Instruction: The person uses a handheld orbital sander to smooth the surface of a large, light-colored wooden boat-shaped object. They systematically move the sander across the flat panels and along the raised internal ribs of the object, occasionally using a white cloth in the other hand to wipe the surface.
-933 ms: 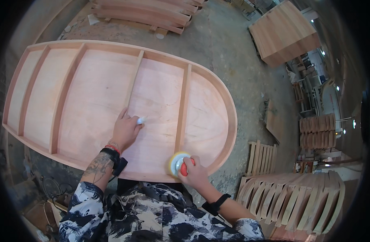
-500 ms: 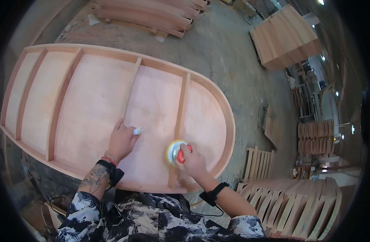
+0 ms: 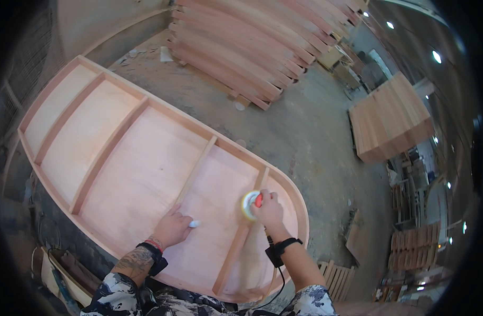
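Note:
A large wooden panel with a raised rim [image 3: 302, 221], rounded at its right end, lies in front of me, divided by several crossbars. My right hand [image 3: 271, 211] is closed round the red grip of a round power sander [image 3: 249, 206]. Its disc is on the rightmost crossbar [image 3: 234, 254], toward that bar's far end. My left hand [image 3: 171, 230] rests at the near part of the neighbouring crossbar [image 3: 198, 167]. Between its fingers is a small pale stub [image 3: 194, 224], whose kind I cannot make out.
A stack of curved wooden parts [image 3: 241, 50] stands beyond the panel. A wooden block-like stack [image 3: 391, 120] is at the far right, with slatted pieces [image 3: 336, 279] on the near right. A cable [image 3: 275, 288] hangs from my right wrist band. An open box [image 3: 57, 279] sits at the lower left.
My right hand has taken the sander along the crossbar, away from me toward its far end. The left hand stays by its crossbar. The whole view has tilted and shifted.

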Action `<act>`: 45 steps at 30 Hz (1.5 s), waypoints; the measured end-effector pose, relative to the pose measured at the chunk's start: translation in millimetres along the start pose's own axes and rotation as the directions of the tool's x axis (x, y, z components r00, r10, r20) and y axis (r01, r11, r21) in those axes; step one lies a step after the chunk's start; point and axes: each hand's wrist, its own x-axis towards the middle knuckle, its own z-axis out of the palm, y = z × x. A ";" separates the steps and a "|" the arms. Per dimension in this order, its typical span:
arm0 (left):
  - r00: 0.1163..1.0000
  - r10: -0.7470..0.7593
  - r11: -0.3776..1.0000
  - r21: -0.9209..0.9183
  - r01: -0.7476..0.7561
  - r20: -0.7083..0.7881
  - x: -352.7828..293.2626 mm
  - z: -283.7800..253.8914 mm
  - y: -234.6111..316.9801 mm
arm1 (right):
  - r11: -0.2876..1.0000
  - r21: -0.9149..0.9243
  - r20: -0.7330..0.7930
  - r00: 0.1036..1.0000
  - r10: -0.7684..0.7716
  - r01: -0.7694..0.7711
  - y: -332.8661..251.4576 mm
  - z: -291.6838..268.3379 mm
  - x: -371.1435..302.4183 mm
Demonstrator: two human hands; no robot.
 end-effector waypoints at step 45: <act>0.999 -0.034 0.999 -0.033 0.036 0.040 -0.9 -1.7 8.9 | 0.935 0.354 0.104 0.994 -0.043 0.004 -0.6 -0.3 -124.1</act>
